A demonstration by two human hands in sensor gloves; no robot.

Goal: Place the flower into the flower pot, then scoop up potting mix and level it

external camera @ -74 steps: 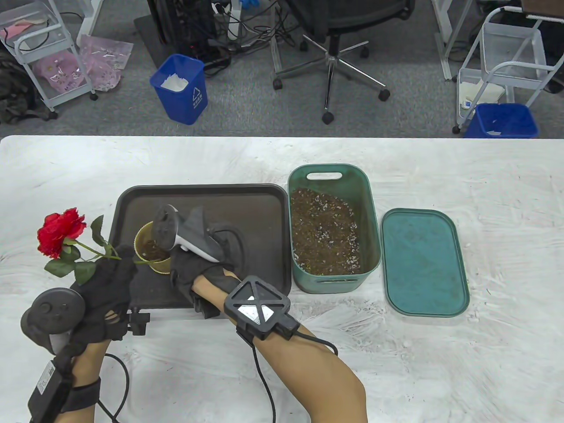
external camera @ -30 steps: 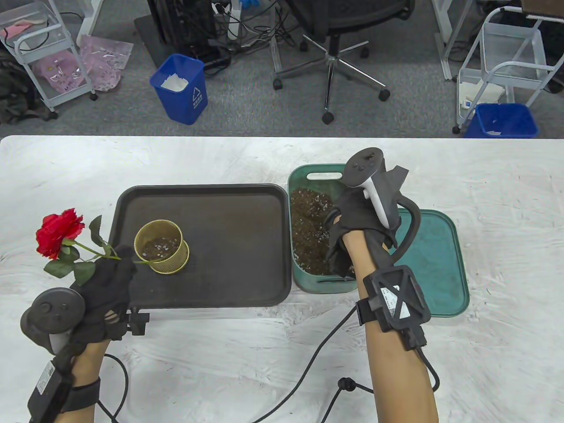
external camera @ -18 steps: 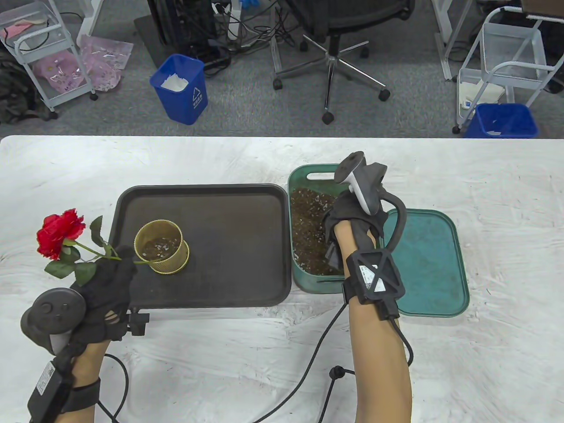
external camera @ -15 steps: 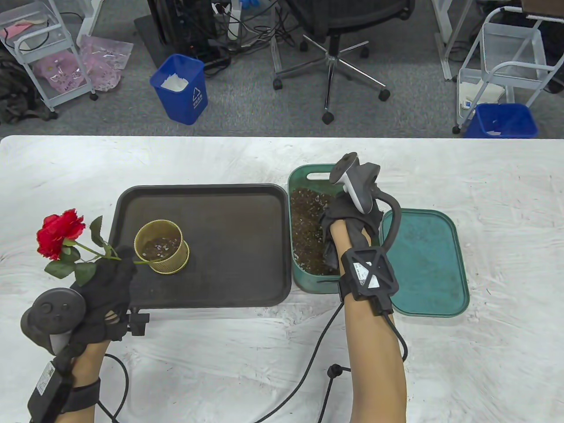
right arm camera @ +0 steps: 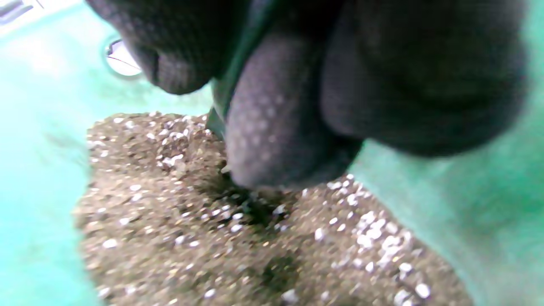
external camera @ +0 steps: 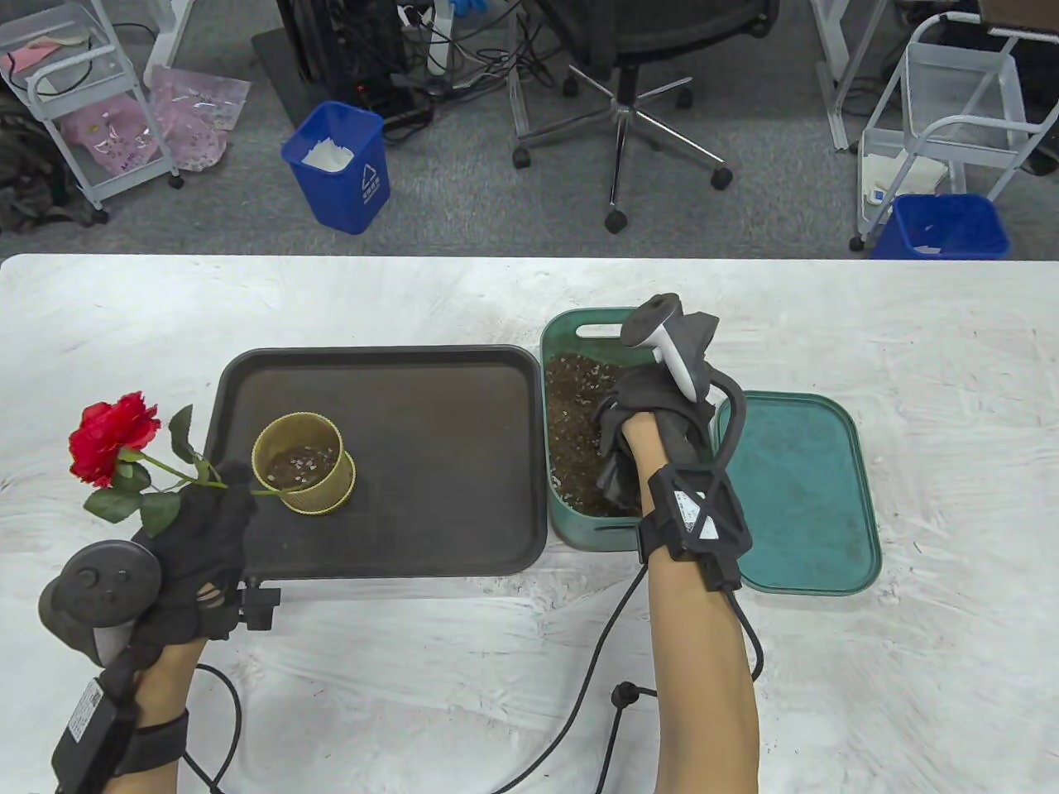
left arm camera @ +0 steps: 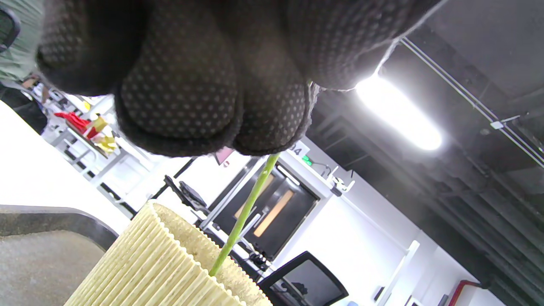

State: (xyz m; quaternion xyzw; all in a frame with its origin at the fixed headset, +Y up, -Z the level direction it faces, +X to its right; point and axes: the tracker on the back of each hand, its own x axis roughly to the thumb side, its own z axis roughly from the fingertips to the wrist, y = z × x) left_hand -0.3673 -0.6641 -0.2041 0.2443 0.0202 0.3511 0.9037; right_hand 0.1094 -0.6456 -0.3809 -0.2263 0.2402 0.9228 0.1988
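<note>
Right hand down in the potting mix bin; rose stem held in the pot by the left.

The right hand (external camera: 654,413) is curled round a dark green tool handle whose end is buried in the potting mix (right arm camera: 255,238) directly beneath the fingertips (right arm camera: 272,140). The flower pot (external camera: 303,463) lies well to its left, on the tray (external camera: 447,463). The rose (external camera: 112,436) leans left, its stem (left arm camera: 244,216) pinched by the left hand (external camera: 194,546). No legible writing is seen on these things.
</note>
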